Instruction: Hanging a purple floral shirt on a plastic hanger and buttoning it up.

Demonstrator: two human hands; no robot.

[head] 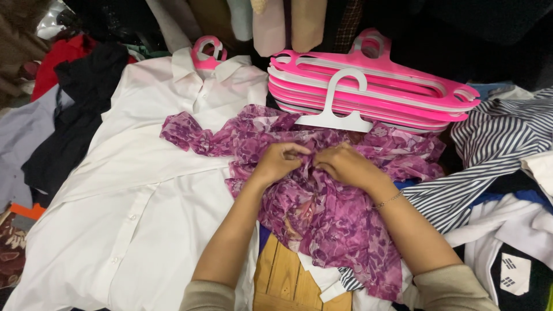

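A crumpled purple floral blouse (pixel 334 219) lies in the middle of a pile of clothes. My left hand (pixel 277 162) and my right hand (pixel 345 164) meet at its upper middle, each pinching a fold of the fabric with fingers curled. A thin bracelet circles my right wrist. A white plastic hanger (pixel 336 109) rests partly on the blouse's top edge, just beyond my hands. To the left lies a white buttoned shirt (pixel 132 196) on a pink hanger (pixel 206 52).
A stack of pink hangers (pixel 380 86) sits behind the blouse. A blue-and-white striped shirt (pixel 489 155) lies at right, dark and red garments (pixel 69 86) at left. A wooden surface (pixel 282 276) shows below the blouse. More clothes hang at the top.
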